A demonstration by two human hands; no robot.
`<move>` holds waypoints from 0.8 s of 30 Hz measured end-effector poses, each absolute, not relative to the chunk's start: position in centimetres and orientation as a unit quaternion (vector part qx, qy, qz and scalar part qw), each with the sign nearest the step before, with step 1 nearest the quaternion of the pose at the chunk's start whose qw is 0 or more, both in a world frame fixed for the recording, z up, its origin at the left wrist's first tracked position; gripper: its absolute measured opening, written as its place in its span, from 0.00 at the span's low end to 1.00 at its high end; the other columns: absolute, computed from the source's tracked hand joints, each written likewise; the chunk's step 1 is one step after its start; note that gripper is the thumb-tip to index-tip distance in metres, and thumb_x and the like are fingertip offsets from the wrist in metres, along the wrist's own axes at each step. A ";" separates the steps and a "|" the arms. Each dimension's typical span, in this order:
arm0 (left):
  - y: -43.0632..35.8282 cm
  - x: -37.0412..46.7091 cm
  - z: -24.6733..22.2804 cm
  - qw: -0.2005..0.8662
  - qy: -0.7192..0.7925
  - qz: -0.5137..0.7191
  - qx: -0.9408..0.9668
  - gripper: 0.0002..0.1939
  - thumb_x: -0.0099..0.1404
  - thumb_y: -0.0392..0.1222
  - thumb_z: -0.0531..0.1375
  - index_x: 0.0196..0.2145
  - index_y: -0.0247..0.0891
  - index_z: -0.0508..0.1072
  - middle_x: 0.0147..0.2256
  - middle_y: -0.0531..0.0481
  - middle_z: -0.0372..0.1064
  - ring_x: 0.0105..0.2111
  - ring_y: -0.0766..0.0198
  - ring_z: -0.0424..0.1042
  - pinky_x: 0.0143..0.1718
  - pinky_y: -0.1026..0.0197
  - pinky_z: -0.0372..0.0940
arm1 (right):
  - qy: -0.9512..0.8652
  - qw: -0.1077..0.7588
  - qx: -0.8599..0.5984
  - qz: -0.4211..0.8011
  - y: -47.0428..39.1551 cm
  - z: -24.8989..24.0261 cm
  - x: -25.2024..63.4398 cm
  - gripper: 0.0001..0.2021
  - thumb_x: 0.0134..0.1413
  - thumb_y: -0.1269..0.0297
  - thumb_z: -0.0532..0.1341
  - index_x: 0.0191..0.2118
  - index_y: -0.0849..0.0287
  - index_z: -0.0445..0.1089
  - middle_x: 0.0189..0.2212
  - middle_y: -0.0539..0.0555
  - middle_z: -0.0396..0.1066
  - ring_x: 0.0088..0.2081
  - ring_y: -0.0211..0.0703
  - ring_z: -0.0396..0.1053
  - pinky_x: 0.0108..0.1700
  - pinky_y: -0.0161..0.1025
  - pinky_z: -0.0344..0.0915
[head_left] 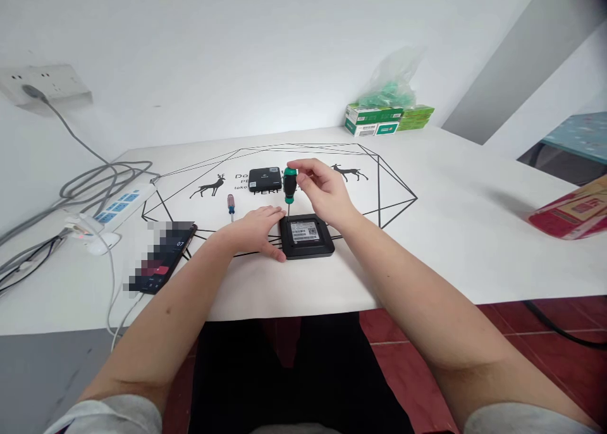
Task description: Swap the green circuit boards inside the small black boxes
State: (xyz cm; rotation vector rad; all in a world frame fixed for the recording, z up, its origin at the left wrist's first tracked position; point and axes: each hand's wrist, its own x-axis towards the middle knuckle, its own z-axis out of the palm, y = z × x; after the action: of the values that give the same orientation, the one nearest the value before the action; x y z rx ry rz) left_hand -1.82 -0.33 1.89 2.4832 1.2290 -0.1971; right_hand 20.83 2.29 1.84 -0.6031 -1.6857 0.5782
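A square black box with a white label lies on the table, label side up. My right hand is closed on the handle of a green and black screwdriver. The screwdriver stands upright, its tip at the far left corner of the box. My left hand lies at the box's left side, thumb and fingers apart, touching its edge. Beyond them rests a second black box with small stickers. A smaller screwdriver with a red and blue handle lies left of it.
On the left are a phone, a white power strip and coiled grey cables. Green and white cartons with a plastic bag on top stand against the back wall. A red package sits at the right edge.
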 end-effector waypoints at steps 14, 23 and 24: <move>-0.4 -1.8 2.0 0.179 0.437 -0.078 0.878 0.67 0.57 0.78 0.67 0.81 0.40 0.49 0.81 0.37 0.40 0.79 0.33 0.42 0.78 0.40 0.45 | -0.680 0.593 -0.236 0.361 1.8 1.7 19.9 0.21 0.62 0.41 0.71 0.50 0.48 0.72 0.57 0.55 0.80 0.49 0.48 0.80 0.51 0.52 0.80; -0.6 -1.6 2.4 0.187 0.450 -0.090 0.868 0.70 0.56 0.78 0.67 0.81 0.37 0.47 0.82 0.37 0.37 0.80 0.33 0.39 0.78 0.40 0.44 | -0.739 0.577 -0.250 0.242 1.9 1.9 20.4 0.20 0.69 0.40 0.64 0.55 0.46 0.79 0.50 0.54 0.80 0.44 0.46 0.75 0.48 0.50 0.75; -0.6 -1.6 2.4 0.187 0.449 -0.089 0.869 0.69 0.56 0.79 0.67 0.81 0.37 0.47 0.82 0.37 0.37 0.80 0.34 0.39 0.78 0.40 0.44 | -0.742 0.579 -0.244 0.234 1.9 1.9 20.5 0.20 0.69 0.40 0.64 0.55 0.46 0.79 0.50 0.54 0.80 0.43 0.46 0.75 0.49 0.50 0.75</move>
State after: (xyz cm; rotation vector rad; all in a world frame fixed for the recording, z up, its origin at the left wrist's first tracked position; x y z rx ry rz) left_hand -1.58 -0.62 2.41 2.4471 1.2645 -0.2519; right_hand 20.47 1.92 1.95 -0.5714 -1.7356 0.5463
